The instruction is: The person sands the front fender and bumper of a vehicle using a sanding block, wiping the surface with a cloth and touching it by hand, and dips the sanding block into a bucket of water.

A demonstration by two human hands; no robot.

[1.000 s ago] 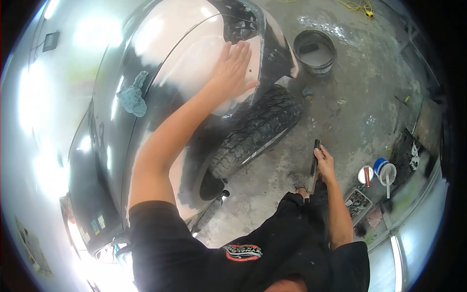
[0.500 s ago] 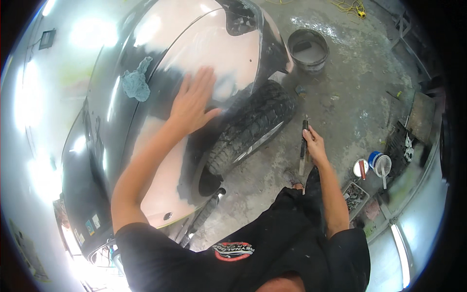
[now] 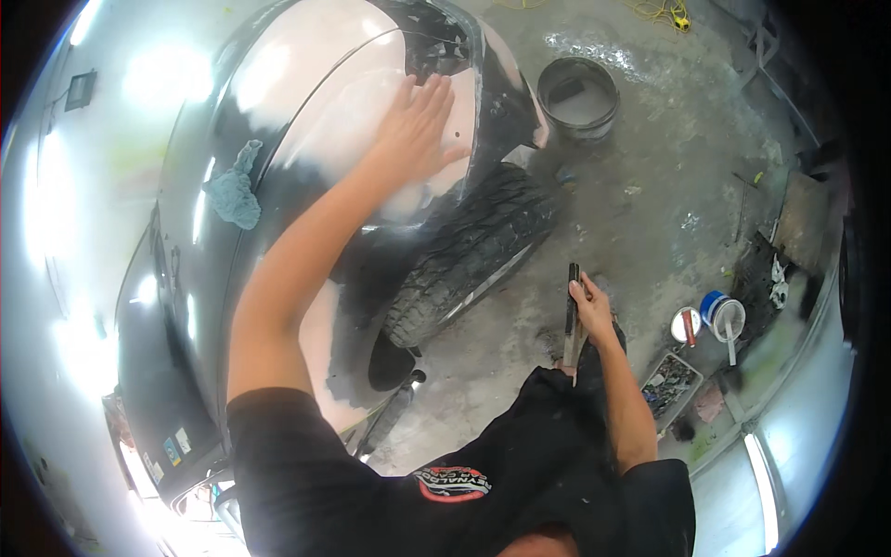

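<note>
My left hand [image 3: 418,130] lies flat with fingers stretched on a car's fender [image 3: 343,107], beside the headlight opening [image 3: 436,56]. Pale pinkish and dark patches cover that panel. Below it a treaded tyre [image 3: 473,251] sits in the wheel arch. Low on my right side, my right hand [image 3: 592,304] grips a long, narrow, dark sanding block [image 3: 572,306], held roughly upright and apart from the car. Its lower end is lighter, and its working face cannot be made out. A crumpled blue cloth [image 3: 234,190] rests on the dark bodywork left of my left forearm.
A dark bucket [image 3: 594,132] with greyish liquid and a dark block in it stands beyond the tyre. To the right are a blue-rimmed can [image 3: 713,304], a round white lid [image 3: 679,325] with a reddish stick, and a tray of small items [image 3: 698,379]. Yellow cord [image 3: 670,13] lies far off.
My left hand has slid forward over the fender toward the headlight opening. My right hand has come lower and nearer to my body with the block. The view has shifted slightly.
</note>
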